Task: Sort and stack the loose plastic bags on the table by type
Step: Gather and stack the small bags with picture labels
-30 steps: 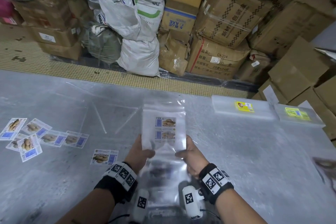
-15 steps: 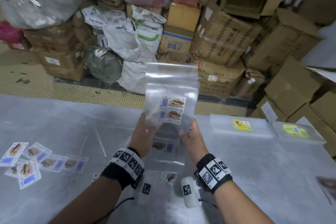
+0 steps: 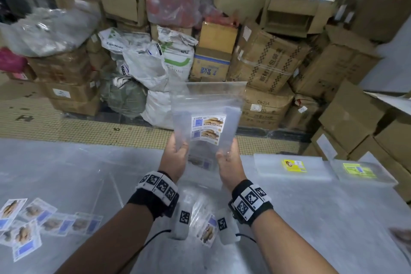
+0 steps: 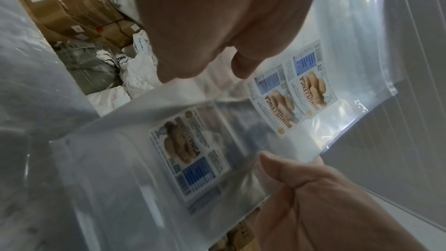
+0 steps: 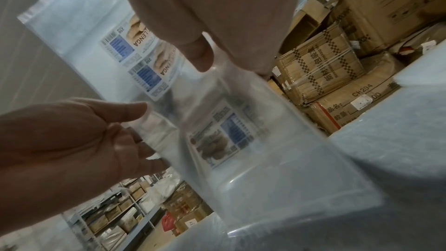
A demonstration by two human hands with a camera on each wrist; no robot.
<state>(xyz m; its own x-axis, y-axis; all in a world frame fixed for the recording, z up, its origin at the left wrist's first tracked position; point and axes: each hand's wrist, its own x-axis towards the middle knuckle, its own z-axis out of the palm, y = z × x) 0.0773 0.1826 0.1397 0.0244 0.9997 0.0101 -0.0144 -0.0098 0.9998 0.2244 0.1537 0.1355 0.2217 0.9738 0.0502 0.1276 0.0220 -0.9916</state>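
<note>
Hands [image 3: 203, 158] over grey table [image 3: 311, 218]

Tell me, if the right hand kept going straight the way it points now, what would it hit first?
Probably the stacked cardboard boxes beyond the table. The right hand points up and away, holding clear bags; nothing nearer shows, though depth is unclear.

Clear bags [image 3: 208, 115] I'm holding: white labels, blue panels, tan biscuit print. My wristbands [image 3: 158, 187] black, with black-and-white square codes. Table [image 3: 311, 218] pale grey. Stacks at right carry a yellow label [image 3: 294, 165] and a yellow-green label [image 3: 358, 170]. Brown cartons [image 3: 264, 62] behind, some checker-striped.
</note>
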